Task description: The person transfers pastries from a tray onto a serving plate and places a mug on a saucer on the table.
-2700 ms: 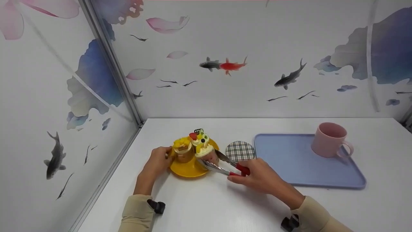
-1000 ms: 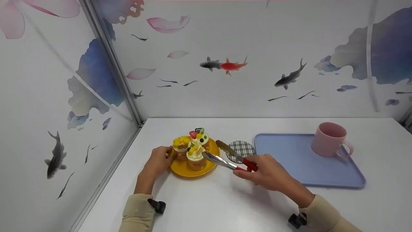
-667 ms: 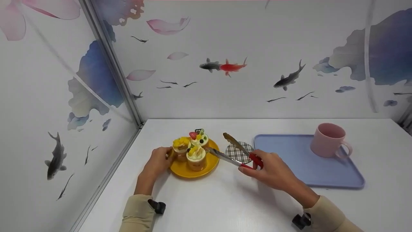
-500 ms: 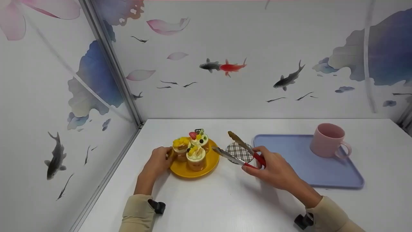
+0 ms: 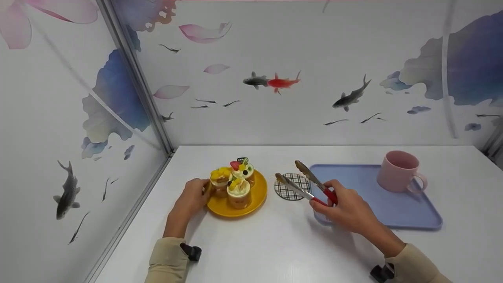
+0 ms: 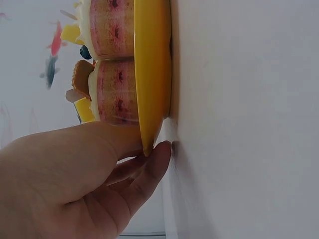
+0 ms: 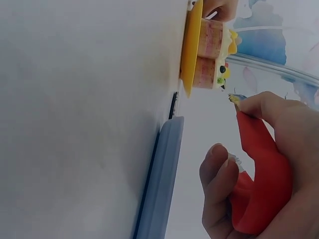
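My left hand [image 5: 193, 198] pinches the left rim of a yellow plate [image 5: 257, 198]; in the left wrist view the thumb lies above the rim and fingers below. Three cream-topped dessert cups with fruit stand upright on it: a front cup [image 5: 239, 193], a left cup [image 5: 220, 181] and a back cup [image 5: 242, 169] with a strawberry. My right hand [image 5: 347, 206] holds metal tongs [image 5: 295, 188] by their red handles [image 7: 266, 184]. The tongs' arms are spread with nothing between them, raised over the checked coaster's right side and the tray's left edge.
A round checked coaster [image 5: 287, 192] lies between plate and tray. The blue tray [image 5: 353, 173] takes up the right of the white table [image 5: 251, 251], with a pink mug [image 5: 397, 173] near its back right corner. Printed walls stand behind and at the left.
The front cup was between the tongs at first and now stands free on the plate. My right hand has drawn the tongs away to the right, spread wide. The left hand stays put.
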A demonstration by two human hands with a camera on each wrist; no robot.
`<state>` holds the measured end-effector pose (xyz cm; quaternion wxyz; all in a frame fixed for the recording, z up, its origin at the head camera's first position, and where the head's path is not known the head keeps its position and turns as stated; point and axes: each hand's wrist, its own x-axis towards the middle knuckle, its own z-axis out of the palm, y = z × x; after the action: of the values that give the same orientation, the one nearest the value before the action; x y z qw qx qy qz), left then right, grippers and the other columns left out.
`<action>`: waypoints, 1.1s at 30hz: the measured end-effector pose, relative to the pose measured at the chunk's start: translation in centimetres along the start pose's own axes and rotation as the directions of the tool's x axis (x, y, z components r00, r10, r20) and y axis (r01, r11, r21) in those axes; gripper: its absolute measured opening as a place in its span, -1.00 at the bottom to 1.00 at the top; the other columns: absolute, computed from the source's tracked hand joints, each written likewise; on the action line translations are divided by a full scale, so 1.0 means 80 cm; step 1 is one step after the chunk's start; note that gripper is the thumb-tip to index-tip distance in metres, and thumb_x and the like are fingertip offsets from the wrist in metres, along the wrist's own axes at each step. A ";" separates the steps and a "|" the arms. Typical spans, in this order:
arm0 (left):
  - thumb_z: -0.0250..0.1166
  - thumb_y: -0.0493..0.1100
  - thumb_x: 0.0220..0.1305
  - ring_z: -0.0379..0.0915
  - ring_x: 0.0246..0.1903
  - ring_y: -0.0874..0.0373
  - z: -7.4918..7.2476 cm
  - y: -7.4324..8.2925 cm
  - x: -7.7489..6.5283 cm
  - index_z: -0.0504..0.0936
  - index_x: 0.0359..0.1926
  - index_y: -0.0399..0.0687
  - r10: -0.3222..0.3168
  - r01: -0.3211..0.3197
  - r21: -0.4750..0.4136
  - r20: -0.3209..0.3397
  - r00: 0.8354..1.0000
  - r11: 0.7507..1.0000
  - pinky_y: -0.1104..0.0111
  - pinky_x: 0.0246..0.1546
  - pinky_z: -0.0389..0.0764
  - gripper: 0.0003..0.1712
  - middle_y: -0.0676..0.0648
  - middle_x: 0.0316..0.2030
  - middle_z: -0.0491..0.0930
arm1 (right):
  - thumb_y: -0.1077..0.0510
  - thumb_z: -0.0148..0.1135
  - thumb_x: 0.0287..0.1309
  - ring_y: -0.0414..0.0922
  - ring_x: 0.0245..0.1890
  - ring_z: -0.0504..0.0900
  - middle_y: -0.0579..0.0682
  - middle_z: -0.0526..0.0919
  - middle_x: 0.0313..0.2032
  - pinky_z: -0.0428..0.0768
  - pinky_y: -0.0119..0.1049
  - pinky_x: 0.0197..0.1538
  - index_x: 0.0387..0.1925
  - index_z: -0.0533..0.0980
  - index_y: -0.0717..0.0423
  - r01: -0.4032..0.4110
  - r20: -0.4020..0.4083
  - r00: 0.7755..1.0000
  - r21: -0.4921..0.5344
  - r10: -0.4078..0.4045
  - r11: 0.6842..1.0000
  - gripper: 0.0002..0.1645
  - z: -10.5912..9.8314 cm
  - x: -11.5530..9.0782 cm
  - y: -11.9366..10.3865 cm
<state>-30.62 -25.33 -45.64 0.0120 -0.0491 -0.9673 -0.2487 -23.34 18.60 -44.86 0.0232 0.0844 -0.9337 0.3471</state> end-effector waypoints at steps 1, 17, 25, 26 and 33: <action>0.34 -0.30 0.52 0.54 -0.08 -0.01 0.000 -0.001 0.000 0.72 0.21 -0.33 0.000 0.000 0.000 -0.001 1.000 1.000 0.11 0.13 0.77 -0.67 -0.20 -0.08 0.72 | -0.39 0.50 0.23 -0.12 -0.46 0.49 -0.05 0.57 -0.43 0.44 -0.30 -0.49 0.37 0.45 0.08 -0.005 0.000 1.000 0.001 0.005 1.000 -0.08 -0.001 0.000 0.002; 0.36 -0.29 0.51 0.56 -0.06 0.01 0.007 0.001 -0.002 0.71 0.23 -0.32 0.015 -0.015 -0.007 -0.014 1.000 1.000 0.10 0.15 0.76 -0.65 -0.21 -0.01 0.74 | -0.41 0.45 0.27 -0.09 -0.35 0.54 -0.01 0.61 -0.34 0.52 -0.29 -0.40 0.35 0.45 0.17 -0.048 -0.007 0.999 -0.042 0.047 0.998 -0.06 -0.031 -0.021 0.037; 0.37 -0.27 0.51 0.54 -0.05 0.01 0.007 0.002 -0.001 0.71 0.24 -0.31 0.003 -0.003 -0.008 -0.003 1.000 1.000 0.10 0.17 0.75 -0.64 -0.19 -0.02 0.74 | -0.53 0.35 0.28 -0.07 -0.28 0.54 -0.01 0.63 -0.29 0.46 -0.27 -0.34 0.41 0.48 0.08 -0.050 -0.027 0.999 -0.102 0.047 0.993 -0.02 -0.046 -0.038 0.052; 0.37 -0.27 0.51 0.55 -0.05 0.00 0.006 0.002 -0.001 0.71 0.25 -0.31 0.004 -0.004 -0.007 -0.002 1.000 1.000 0.10 0.18 0.75 -0.63 -0.19 -0.01 0.74 | -0.53 0.34 0.28 -0.07 -0.28 0.54 -0.01 0.62 -0.30 0.45 -0.27 -0.35 0.40 0.48 0.08 -0.049 -0.028 0.999 -0.108 0.047 0.993 -0.02 -0.048 -0.040 0.055; 0.35 -0.25 0.53 0.55 -0.06 -0.01 0.002 -0.001 -0.002 0.70 0.24 -0.31 -0.003 0.003 -0.012 -0.004 1.000 1.000 0.09 0.19 0.76 -0.64 -0.20 -0.01 0.75 | -0.48 0.40 0.28 -0.08 -0.31 0.55 0.00 0.64 -0.29 0.50 -0.31 -0.35 0.35 0.46 0.11 -0.066 -0.023 0.998 -0.140 0.063 0.988 -0.06 -0.059 -0.052 0.072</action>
<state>-30.47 -25.34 -45.82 0.0132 -0.0472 -0.9659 -0.2544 -20.30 26.55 -45.44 0.0267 0.0492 -0.9578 0.2819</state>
